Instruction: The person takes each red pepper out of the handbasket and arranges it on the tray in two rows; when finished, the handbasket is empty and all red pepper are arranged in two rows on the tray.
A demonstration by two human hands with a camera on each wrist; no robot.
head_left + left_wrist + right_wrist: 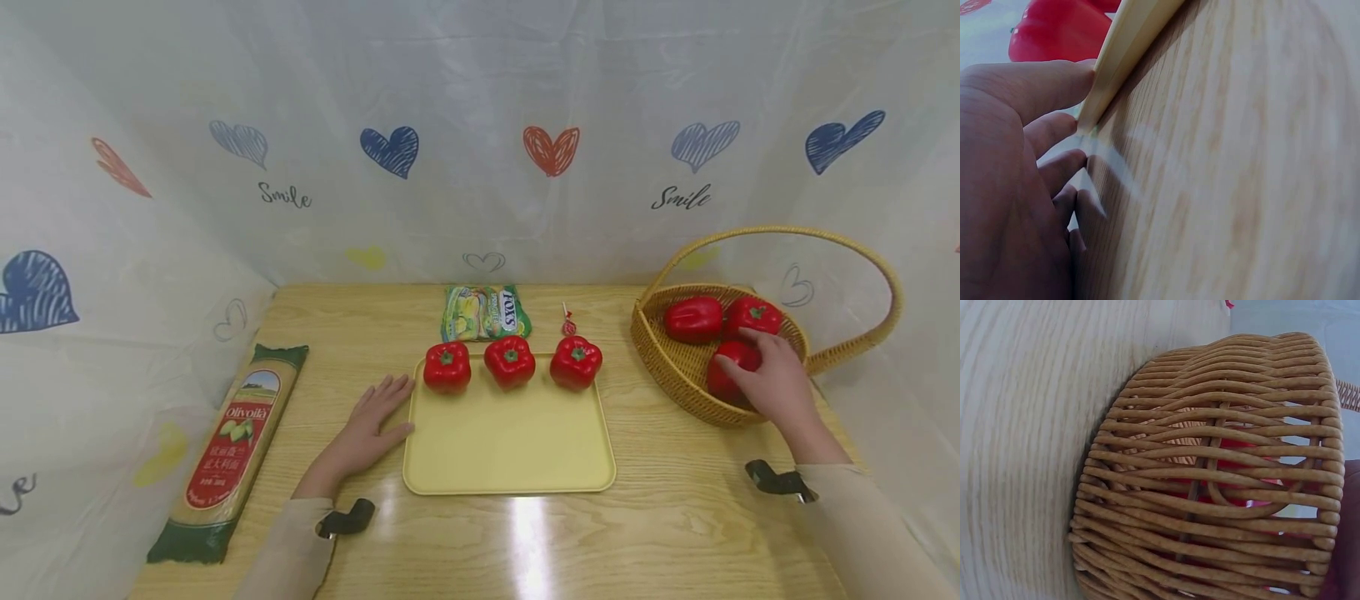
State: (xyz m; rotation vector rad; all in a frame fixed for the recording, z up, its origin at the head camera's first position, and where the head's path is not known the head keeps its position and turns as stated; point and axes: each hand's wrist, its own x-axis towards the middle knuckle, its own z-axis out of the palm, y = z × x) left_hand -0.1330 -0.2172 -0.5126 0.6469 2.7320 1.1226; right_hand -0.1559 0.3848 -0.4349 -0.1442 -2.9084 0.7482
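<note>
Your right hand (pixel 780 382) grips a glossy pepper (pixel 722 389) in the woven basket (pixel 672 381), frame right; your straight-fingered left hand (pixel 365 431) touches the tray (pixel 510 446).

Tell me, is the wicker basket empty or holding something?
Holding something: the head view shows three red peppers inside the wicker basket.

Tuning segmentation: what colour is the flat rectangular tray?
The tray is pale yellow, clearest in the head view.
</note>
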